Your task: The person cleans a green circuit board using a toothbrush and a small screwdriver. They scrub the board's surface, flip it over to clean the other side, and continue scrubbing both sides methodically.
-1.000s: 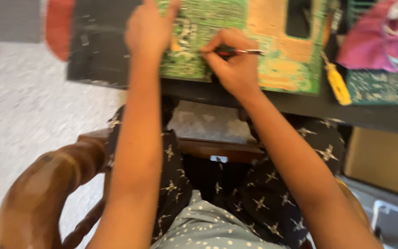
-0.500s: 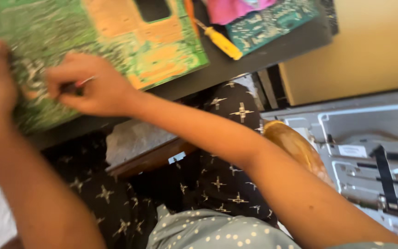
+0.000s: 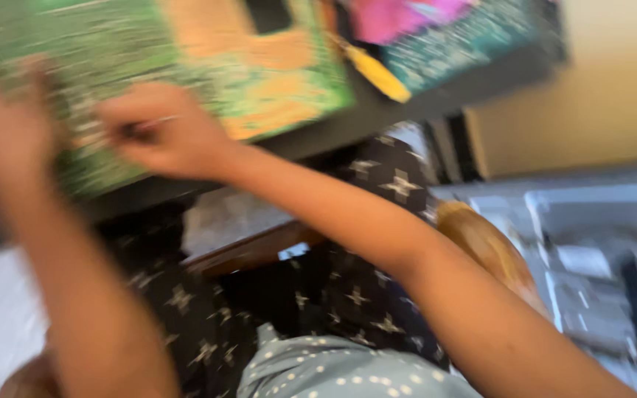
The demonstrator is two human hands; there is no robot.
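Observation:
A large green and orange circuit board (image 3: 208,66) lies on a dark table (image 3: 377,118) at the top of the blurred head view. My right hand (image 3: 160,133) rests on the board's near edge, fingers closed around a thin metal tool (image 3: 149,124) with a dark grip. My left hand (image 3: 5,125) presses on the board at the far left, blurred, its fingers spread on the green surface.
A yellow-handled tool (image 3: 377,74), a second teal circuit board (image 3: 458,44) and a pink object (image 3: 399,15) lie at the table's right. A grey metal chassis (image 3: 591,258) sits on the floor at right. A wooden chair arm (image 3: 488,250) is beside my right elbow.
The view has swung to the right and tilted, bringing the metal chassis on the floor into sight. Both hands have stayed on the board, the right still holding the thin tool.

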